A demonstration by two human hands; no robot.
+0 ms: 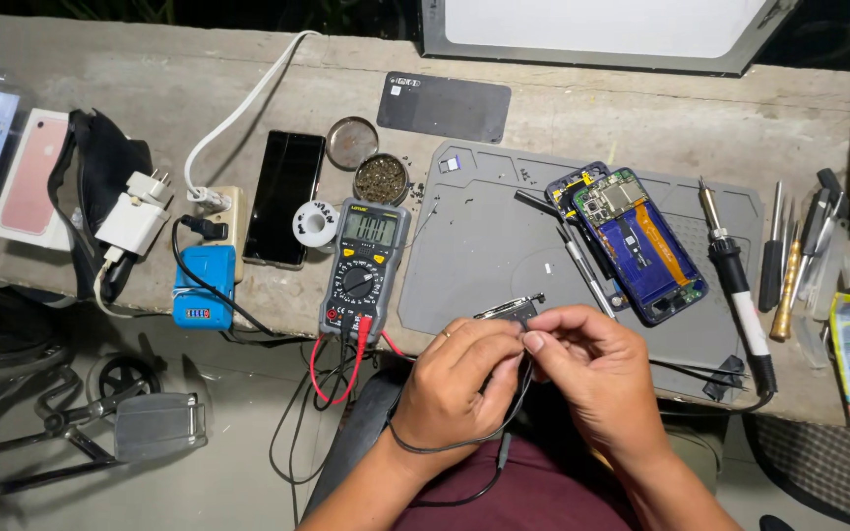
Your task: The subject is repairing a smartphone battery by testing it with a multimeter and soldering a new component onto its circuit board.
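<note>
Both of my hands meet just below the front edge of the grey work mat (474, 256). My left hand (456, 379) and my right hand (587, 369) pinch a small dark metal part (512, 311) between their fingertips. A thin black cable (464, 442) loops from the hands down over my left wrist. Beyond my right hand lies an opened phone (637, 246) with its blue and orange insides showing. A grey and orange multimeter (364, 265) stands left of the mat, its red and black leads (332, 369) hanging off the bench.
A soldering iron (735, 280) and several hand tools (789, 261) lie right of the mat. A black phone (284, 197), solder spool (315, 223), tin of small parts (382, 179), power strip (220, 211), blue charger (204, 287) and pink phone box (30, 177) sit left.
</note>
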